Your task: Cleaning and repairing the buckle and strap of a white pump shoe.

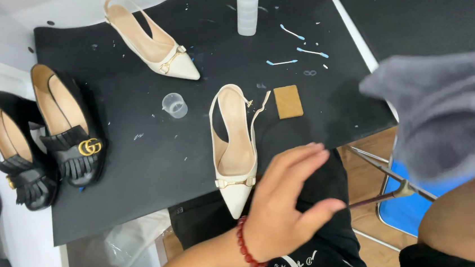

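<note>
Two black fringed pumps [51, 137] stand at the left edge of the black mat [155, 168]. Two cream slingback heels follow — one [154, 41] at the top, one [233, 156] near the front edge, toe towards the person, with a small clear cup [175, 105] between them. The left hand [285, 203], fingers spread and holding nothing, hovers just beside that nearer heel's toe. One tan block [288, 102] lies right of the heel. The right hand [469, 211] holds a grey cloth [445, 111] — its grip cannot be told.

cream slingback heel [233, 156], unbuckled, toe overhanging mat
</note>
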